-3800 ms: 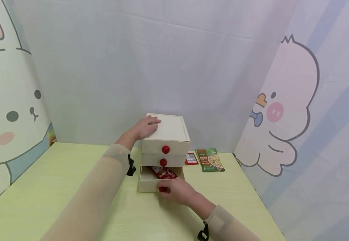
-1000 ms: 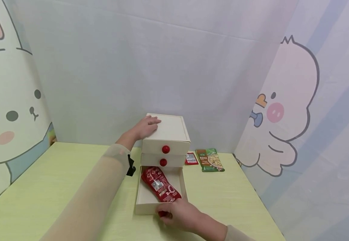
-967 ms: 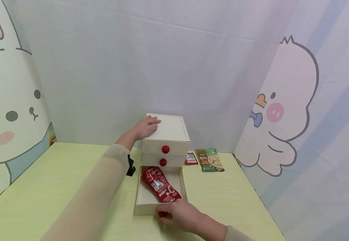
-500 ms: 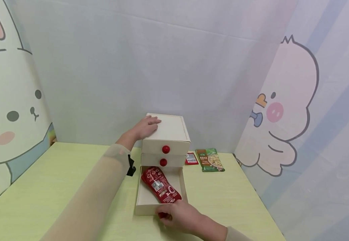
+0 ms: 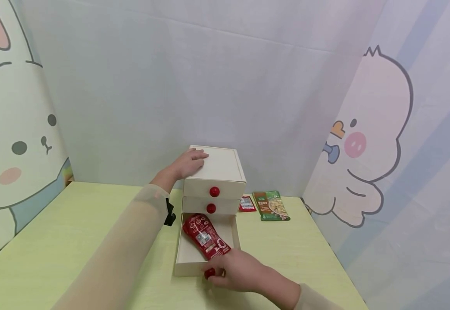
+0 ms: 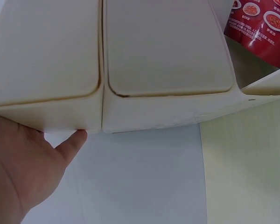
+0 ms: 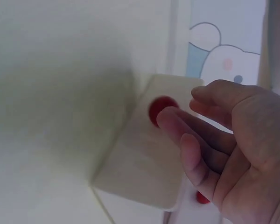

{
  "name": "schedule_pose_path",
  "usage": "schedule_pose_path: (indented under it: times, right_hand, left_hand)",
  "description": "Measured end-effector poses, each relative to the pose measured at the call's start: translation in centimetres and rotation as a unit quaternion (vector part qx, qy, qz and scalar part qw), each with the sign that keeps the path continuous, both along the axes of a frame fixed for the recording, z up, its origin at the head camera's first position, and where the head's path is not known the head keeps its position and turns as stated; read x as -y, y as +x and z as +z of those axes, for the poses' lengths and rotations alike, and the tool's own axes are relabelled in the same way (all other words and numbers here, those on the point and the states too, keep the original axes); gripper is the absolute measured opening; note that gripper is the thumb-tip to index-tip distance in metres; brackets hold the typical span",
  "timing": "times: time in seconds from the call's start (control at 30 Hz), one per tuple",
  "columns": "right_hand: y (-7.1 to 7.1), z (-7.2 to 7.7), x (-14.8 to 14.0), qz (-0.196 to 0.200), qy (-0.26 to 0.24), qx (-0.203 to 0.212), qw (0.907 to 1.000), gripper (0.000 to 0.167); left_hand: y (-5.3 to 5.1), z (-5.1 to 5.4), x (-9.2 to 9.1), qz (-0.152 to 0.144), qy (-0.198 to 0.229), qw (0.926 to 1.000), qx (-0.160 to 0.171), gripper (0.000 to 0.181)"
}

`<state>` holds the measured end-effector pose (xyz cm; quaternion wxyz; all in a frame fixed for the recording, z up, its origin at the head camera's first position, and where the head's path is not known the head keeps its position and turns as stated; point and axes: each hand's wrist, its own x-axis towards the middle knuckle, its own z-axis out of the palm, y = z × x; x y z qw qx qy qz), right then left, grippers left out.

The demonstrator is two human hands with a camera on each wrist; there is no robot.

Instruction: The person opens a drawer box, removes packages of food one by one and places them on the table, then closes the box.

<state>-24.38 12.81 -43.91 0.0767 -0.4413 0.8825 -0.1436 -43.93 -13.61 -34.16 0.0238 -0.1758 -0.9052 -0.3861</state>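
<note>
A small cream cabinet stands on the table, its bottom drawer pulled out. Inside that drawer a dark red food pouch lies slantwise, printed side up. My left hand rests on the cabinet's top left edge with fingers extended; in the left wrist view its thumb touches the cabinet's side. At the drawer front, my right hand is around the red knob with loosely bent fingers. The right wrist view shows the thumb and fingers spread apart, not gripping the knob.
Two more drawers with red knobs are closed above. Right of the cabinet lie a green and brown food pouch and a small red and white packet, partly hidden. A grey-white curtain hangs behind the table.
The bottom drawer has come out farther toward me, uncovering the red pouch. Within the last half second my right fingers have loosened from its knob. My left hand has stayed in place.
</note>
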Motion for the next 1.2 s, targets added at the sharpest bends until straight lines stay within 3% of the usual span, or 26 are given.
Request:
schedule_pose_path:
  times: [0.17,0.33,0.6,0.77,0.97,1.2]
  right_hand:
    - [-0.9,2.9,0.4,-0.035,0.018,0.014,0.9991,0.012]
    - [-3.2,5.0,1.2,-0.045,0.05,0.01,0.9977,0.01]
    - [-7.0,6.8,2.5,-0.05,0.101,-0.002,0.9936,0.013]
    - [-8.9,7.0,3.3,-0.065,0.123,-0.002,0.9903,0.013]
    - [-10.4,6.1,3.9,-0.085,0.16,0.002,0.9835,0.019]
    - [-11.0,4.6,4.5,-0.131,0.204,0.039,0.9693,0.042]
  left_hand:
    - [0.0,0.0,-0.1,0.001,0.004,1.0,0.003,0.058]
    - [0.0,-0.1,0.0,0.001,0.001,1.0,0.0,0.058]
    - [0.1,-0.2,0.1,0.0,0.007,1.0,-0.002,0.058]
    - [-0.1,-0.2,0.0,-0.001,0.001,1.0,-0.006,0.058]
    - [-0.2,-0.2,0.1,-0.002,-0.001,1.0,-0.006,0.057]
    - [-0.3,-0.3,0.2,-0.003,0.002,1.0,-0.006,0.057]
